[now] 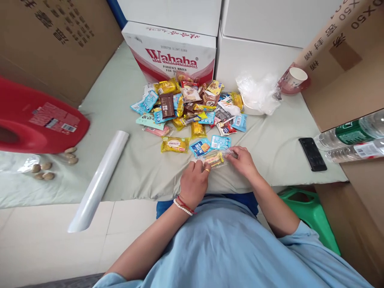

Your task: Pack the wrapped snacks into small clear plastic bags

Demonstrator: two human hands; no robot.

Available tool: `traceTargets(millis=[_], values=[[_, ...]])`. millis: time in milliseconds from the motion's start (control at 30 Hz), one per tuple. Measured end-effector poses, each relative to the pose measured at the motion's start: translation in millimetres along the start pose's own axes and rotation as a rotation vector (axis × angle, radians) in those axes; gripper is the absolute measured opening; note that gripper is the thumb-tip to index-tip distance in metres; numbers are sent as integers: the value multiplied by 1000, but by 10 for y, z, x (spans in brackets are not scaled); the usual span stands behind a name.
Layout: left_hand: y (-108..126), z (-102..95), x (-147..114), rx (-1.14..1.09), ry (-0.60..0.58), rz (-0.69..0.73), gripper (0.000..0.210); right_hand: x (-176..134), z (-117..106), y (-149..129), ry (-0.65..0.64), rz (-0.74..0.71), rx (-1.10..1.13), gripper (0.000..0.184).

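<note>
Snack pile (192,108) on cloth-covered table (147,168). Clear wrapper (213,160), yellow snack (216,159) seemingly inside, lies just on pile's near side. Left hand (194,182): fingers curled at wrapper's left end; fingertips hidden, cannot tell how firmly. Right hand (242,161): thumb and finger nearly closed, pinching wrapper's right edge. Best handling: light, even tension; avoid crushing contents.

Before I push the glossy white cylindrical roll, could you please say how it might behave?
The roll may turn sideways, given its rounded shape; its shiny surface could feel slippery; with one end overhanging the pale green cloth-covered table, it might tip.
</note>
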State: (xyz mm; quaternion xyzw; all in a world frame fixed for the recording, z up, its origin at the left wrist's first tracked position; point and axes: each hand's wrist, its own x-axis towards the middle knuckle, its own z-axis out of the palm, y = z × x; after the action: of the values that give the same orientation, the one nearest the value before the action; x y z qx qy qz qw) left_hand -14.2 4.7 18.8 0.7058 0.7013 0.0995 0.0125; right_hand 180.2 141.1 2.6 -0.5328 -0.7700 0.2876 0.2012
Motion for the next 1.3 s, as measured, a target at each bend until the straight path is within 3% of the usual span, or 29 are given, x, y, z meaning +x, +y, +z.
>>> traceTargets(millis=[67,167,267,400,467,533,600,667,767,1033,1167,1300], values=[[-8,8,-19,-1,44,11,30,-30,-32,-36,31,-21,100,19],[-1,12,-33,-44,59,23,32,-107,-44,-252,111,-128,157,16],[5,-8,-21,-84,-11,43,33,-190,84,-560,4,-280,22,13],[-94,-77,-16,-219,-30,56,31,-259,365,-768,-82,-318,-148,20],[-198,-85,-21,-392,9,34,35,-270,455,-754,-73,-325,-183,20],[-307,-56,-13,-526,84,-85,38,-274,495,-714,-64,-347,-200,20],[-387,-1,14,-533,123,-261,41,-277,506,-684,-52,-367,-199,20],[-421,46,55,-457,81,-369,43,-287,509,-676,-33,-381,-182,20],[-394,54,104,-377,-15,-368,41,-319,512,-687,0,-385,-135,21],[-149,-34,70,-341,-77,-339,32,-489,489,-685,43,-348,64,19],[-137,-36,108,-304,-138,-387,49,-541,477,-651,65,-320,147,19],[-160,-43,188,-261,-220,-333,52,-557,467,-612,64,-315,202,19]])
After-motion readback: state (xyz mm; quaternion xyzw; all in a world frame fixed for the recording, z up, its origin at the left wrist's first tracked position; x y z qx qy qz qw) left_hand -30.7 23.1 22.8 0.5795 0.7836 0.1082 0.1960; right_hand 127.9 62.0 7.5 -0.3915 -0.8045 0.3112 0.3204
